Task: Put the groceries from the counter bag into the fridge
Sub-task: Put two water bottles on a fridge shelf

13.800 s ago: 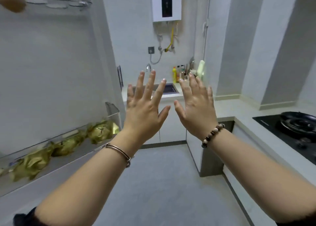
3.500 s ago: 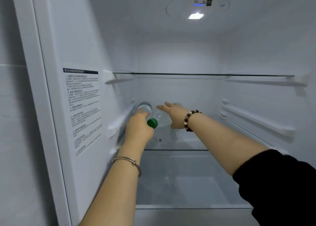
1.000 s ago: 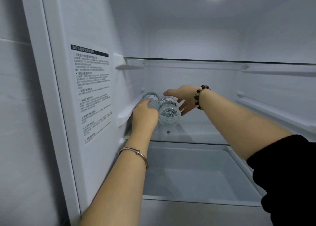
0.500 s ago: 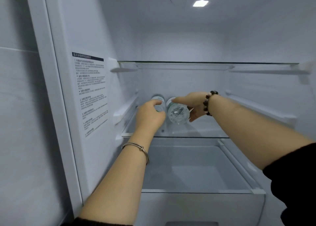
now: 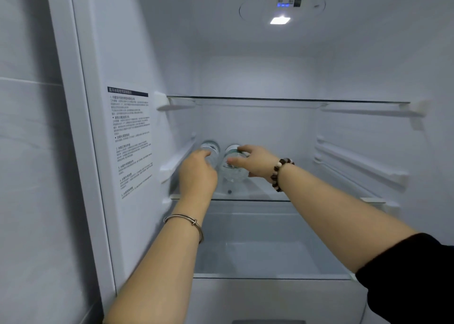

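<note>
2 arms extended; L hand (image 5: 197, 174) fingers (image 5: 205, 153) curled on L bottle (image 5: 211, 149), R hand (image 5: 255, 162) fingers (image 5: 243, 149) gripping R bottle (image 5: 233, 172).

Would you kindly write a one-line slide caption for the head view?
Left hand grips the left bottle, right hand the right bottle, both lying on a glass fridge shelf.

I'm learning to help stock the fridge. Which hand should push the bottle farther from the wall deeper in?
Probably the right hand: its fingers grip the right bottle. The left hand holds the left bottle, beside the fridge wall.
</note>
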Available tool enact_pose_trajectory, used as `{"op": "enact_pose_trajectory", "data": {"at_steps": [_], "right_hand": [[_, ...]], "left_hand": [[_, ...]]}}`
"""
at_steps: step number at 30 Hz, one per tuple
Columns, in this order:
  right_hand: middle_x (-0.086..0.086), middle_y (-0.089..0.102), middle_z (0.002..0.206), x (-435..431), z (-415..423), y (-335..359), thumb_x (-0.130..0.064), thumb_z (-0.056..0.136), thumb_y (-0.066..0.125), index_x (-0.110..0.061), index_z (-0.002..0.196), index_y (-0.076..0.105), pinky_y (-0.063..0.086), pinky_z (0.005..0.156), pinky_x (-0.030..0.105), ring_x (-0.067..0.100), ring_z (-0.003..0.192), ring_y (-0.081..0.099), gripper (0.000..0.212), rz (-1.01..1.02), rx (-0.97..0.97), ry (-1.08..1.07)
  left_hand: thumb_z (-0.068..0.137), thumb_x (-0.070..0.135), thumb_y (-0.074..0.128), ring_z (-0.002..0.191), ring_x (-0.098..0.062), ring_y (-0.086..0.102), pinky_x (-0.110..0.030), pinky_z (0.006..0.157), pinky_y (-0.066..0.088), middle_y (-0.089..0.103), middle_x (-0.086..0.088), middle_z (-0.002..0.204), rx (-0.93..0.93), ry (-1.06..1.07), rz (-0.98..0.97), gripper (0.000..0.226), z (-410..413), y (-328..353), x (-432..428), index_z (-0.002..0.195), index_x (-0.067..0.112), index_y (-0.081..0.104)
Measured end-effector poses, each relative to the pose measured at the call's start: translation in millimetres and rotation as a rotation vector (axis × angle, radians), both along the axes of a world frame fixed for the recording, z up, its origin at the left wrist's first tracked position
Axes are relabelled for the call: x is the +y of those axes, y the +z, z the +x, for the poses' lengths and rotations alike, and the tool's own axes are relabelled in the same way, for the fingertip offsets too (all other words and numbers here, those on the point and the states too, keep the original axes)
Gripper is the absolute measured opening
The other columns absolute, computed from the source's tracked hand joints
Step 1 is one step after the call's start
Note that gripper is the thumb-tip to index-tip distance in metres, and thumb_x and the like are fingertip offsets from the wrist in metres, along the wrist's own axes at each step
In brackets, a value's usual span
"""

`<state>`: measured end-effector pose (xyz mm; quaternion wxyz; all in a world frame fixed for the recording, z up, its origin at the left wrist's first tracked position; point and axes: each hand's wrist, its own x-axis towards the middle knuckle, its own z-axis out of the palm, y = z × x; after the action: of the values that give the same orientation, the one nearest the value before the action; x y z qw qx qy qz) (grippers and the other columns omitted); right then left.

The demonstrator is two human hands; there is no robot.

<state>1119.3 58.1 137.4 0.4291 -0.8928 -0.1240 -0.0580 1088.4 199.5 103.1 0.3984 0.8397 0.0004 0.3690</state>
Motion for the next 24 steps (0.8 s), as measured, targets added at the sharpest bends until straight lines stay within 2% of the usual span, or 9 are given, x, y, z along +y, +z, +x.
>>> {"op": "enact_pose_trajectory", "data": {"at_steps": [3, 5, 7, 8, 10, 13, 18, 22, 24], "right_hand": [[0.004, 0.048, 0.139, 10.9, 0.8, 1.4, -0.034, 0.086, 0.066, -0.016, 0.138, 0.045, 0.042, 0.104, 0.04, 0.016, 0.11, 0.053, 0.059, -0.098, -0.065, 0.045], [0.003, 0.049, 0.139, 13.5, 3.3, 2.2, -0.029, 0.084, 0.068, -0.016, 0.137, 0.048, 0.042, 0.104, 0.041, 0.02, 0.12, 0.052, 0.058, -0.126, -0.075, 0.067], [0.003, 0.048, 0.141, 12.7, 6.3, 1.3, -0.022, 0.084, 0.069, -0.015, 0.136, 0.048, 0.041, 0.105, 0.042, 0.019, 0.127, 0.046, 0.056, -0.123, -0.074, 0.098], [0.003, 0.047, 0.142, 12.1, 5.8, 1.9, -0.019, 0.085, 0.068, -0.015, 0.136, 0.048, 0.04, 0.106, 0.041, 0.018, 0.13, 0.044, 0.056, -0.119, -0.075, 0.113], [0.003, 0.044, 0.143, 10.8, 4.4, 2.5, -0.016, 0.086, 0.066, -0.014, 0.137, 0.046, 0.034, 0.11, 0.037, 0.017, 0.133, 0.04, 0.055, -0.137, -0.091, 0.129], [0.003, 0.041, 0.145, 10.7, -1.5, 2.3, -0.018, 0.091, 0.059, -0.015, 0.141, 0.041, 0.03, 0.108, 0.025, 0.018, 0.133, 0.039, 0.054, -0.226, -0.129, 0.14], [0.004, 0.042, 0.143, 7.7, -15.7, -4.6, -0.02, 0.093, 0.054, -0.017, 0.144, 0.032, 0.034, 0.087, 0.019, 0.019, 0.12, 0.049, 0.055, -0.285, -0.162, 0.116], [0.009, 0.043, 0.142, 5.6, -21.7, -6.0, -0.024, 0.092, 0.058, -0.013, 0.142, 0.032, 0.036, 0.093, 0.023, 0.021, 0.126, 0.046, 0.058, -0.192, -0.117, 0.062], [0.009, 0.044, 0.141, 6.6, -25.8, -5.9, -0.022, 0.092, 0.057, -0.012, 0.141, 0.034, 0.035, 0.091, 0.02, 0.02, 0.127, 0.044, 0.055, -0.185, -0.117, 0.071]], "left_hand": [[0.086, -0.006, 0.042, 0.103, -0.031, 0.056, -0.029, 0.083, 0.04, 0.064, -0.016, 0.116, -0.007, -0.011, -0.073, 0.036, -5.6, 0.6, -0.5, 0.11, 0.008, 0.065], [0.084, -0.008, 0.041, 0.084, -0.025, 0.047, -0.027, 0.07, 0.032, 0.06, -0.019, 0.095, -0.015, -0.016, -0.12, 0.03, -7.4, 1.5, -0.5, 0.089, 0.016, 0.058], [0.085, -0.006, 0.041, 0.082, -0.018, 0.039, -0.023, 0.066, 0.025, 0.048, -0.007, 0.085, -0.023, -0.008, -0.136, 0.026, -7.9, 1.0, 0.9, 0.085, 0.019, 0.047], [0.086, -0.004, 0.041, 0.082, -0.019, 0.041, -0.024, 0.066, 0.026, 0.048, -0.006, 0.085, -0.028, -0.004, -0.13, 0.025, -7.2, 0.4, 1.3, 0.085, 0.019, 0.05], [0.086, -0.002, 0.043, 0.092, -0.029, 0.053, -0.03, 0.076, 0.034, 0.06, -0.013, 0.097, -0.03, 0.025, -0.099, 0.027, -5.0, -0.9, 0.6, 0.097, 0.012, 0.064], [0.084, -0.003, 0.045, 0.114, -0.032, 0.053, -0.033, 0.093, 0.038, 0.061, -0.014, 0.121, -0.054, 0.062, -0.005, 0.041, -1.4, -4.0, -3.2, 0.12, 0.006, 0.062], [0.083, 0.0, 0.046, 0.118, -0.03, 0.053, -0.036, 0.099, 0.041, 0.061, -0.013, 0.126, -0.016, 0.028, 0.013, 0.043, 4.6, -7.4, 0.1, 0.123, 0.008, 0.061], [0.082, 0.001, 0.049, 0.116, -0.03, 0.054, -0.035, 0.099, 0.041, 0.062, -0.013, 0.124, -0.041, 0.024, 0.018, 0.041, 4.3, -5.9, -0.2, 0.12, 0.008, 0.063], [0.081, 0.001, 0.049, 0.115, -0.03, 0.054, -0.035, 0.098, 0.042, 0.063, -0.014, 0.121, -0.047, 0.012, 0.022, 0.041, 5.9, -6.2, 0.5, 0.118, 0.008, 0.065]]}}
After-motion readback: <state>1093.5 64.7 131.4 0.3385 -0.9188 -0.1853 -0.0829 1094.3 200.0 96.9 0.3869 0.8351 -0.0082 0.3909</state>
